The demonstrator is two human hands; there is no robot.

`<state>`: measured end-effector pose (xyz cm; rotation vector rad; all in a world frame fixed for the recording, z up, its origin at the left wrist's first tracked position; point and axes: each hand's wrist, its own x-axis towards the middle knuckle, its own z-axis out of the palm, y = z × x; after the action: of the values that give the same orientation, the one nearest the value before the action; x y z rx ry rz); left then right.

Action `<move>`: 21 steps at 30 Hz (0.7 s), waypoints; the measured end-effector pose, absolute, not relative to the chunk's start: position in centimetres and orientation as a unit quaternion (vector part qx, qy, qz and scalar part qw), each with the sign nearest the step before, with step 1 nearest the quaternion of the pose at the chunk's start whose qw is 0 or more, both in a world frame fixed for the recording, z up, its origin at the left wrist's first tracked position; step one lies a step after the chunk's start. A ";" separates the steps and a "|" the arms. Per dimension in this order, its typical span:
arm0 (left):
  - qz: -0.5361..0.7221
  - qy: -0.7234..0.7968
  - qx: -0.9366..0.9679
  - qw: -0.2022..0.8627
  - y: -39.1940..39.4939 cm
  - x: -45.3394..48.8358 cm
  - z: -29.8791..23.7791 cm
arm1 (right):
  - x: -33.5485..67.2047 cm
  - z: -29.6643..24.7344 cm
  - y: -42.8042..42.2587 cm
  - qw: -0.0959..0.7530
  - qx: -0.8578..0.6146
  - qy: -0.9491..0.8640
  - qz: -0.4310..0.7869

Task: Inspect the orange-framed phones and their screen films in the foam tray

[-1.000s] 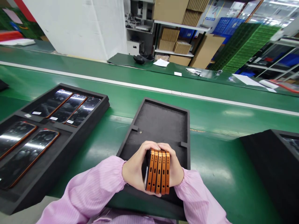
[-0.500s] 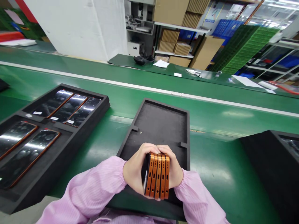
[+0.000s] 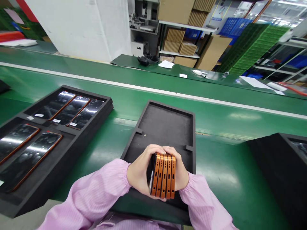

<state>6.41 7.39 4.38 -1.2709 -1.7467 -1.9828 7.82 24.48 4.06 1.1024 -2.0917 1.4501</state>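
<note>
With left hand and right hand clamped on opposite sides, held between them five orange-framed phones on edge in a snug row, over the near half of a black tray on the green worktop. Seemed to be at the step of holding the row aligned; for the next move, probably needed even pressure from both sides to prevent slipping.
</note>
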 end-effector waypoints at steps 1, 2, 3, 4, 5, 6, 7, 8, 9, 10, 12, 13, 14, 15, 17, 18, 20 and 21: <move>-0.675 -0.590 -0.431 0.100 7.4 6.3 4.4 | 7.8 4.0 24.5 0.181 0.387 -0.743 0.516; -0.677 -0.590 -0.430 0.095 7.4 6.3 4.4 | 7.8 3.9 24.5 0.178 0.383 -0.745 0.517; -0.677 -0.590 -0.429 0.091 7.4 6.2 4.5 | 7.8 3.8 24.6 0.175 0.378 -0.748 0.517; -0.678 -0.591 -0.428 0.087 7.4 6.2 4.5 | 7.8 3.8 24.6 0.172 0.373 -0.750 0.518; -0.679 -0.591 -0.427 0.082 7.4 6.2 4.6 | 7.8 3.7 24.6 0.168 0.369 -0.752 0.519; -0.681 -0.592 -0.425 0.076 7.3 6.2 4.7 | 7.8 3.7 24.6 0.164 0.365 -0.754 0.522; -0.683 -0.591 -0.423 0.071 7.3 6.2 4.7 | 7.8 3.7 24.6 0.160 0.361 -0.755 0.524; -0.685 -0.591 -0.420 0.066 7.3 6.3 4.8 | 7.8 3.6 24.6 0.157 0.359 -0.755 0.526; -0.687 -0.592 -0.418 0.062 7.3 6.3 4.8 | 7.9 3.6 24.6 0.155 0.356 -0.756 0.528; -0.687 -0.593 -0.416 0.059 7.3 6.3 4.9 | 7.9 3.5 24.6 0.153 0.353 -0.756 0.530; -0.686 -0.596 -0.414 0.055 7.3 6.3 4.9 | 7.9 3.5 24.6 0.151 0.350 -0.755 0.534; -0.684 -0.598 -0.415 0.054 7.3 6.3 4.9 | 7.9 3.4 24.6 0.149 0.350 -0.753 0.537; -0.682 -0.600 -0.414 0.053 7.2 6.3 4.9 | 7.9 3.4 24.7 0.148 0.350 -0.751 0.540; -0.681 -0.602 -0.414 0.054 7.2 6.3 5.0 | 7.9 3.4 24.7 0.146 0.351 -0.749 0.542; -0.679 -0.604 -0.413 0.056 7.2 6.3 5.0 | 7.9 3.3 24.7 0.141 0.348 -0.751 0.543; -0.679 -0.604 -0.414 0.056 7.2 6.3 5.0 | 7.9 3.2 24.8 0.140 0.345 -0.753 0.543; -0.678 -0.604 -0.415 0.056 7.3 6.3 5.0 | 8.0 3.0 24.9 0.135 0.339 -0.757 0.542; -0.677 -0.604 -0.416 0.056 7.3 6.2 5.0 | 8.0 3.0 24.9 0.132 0.336 -0.758 0.543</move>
<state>6.25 7.26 4.96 -1.2619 -1.8330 -2.0547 7.96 24.92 2.97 0.9760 -2.2006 1.5758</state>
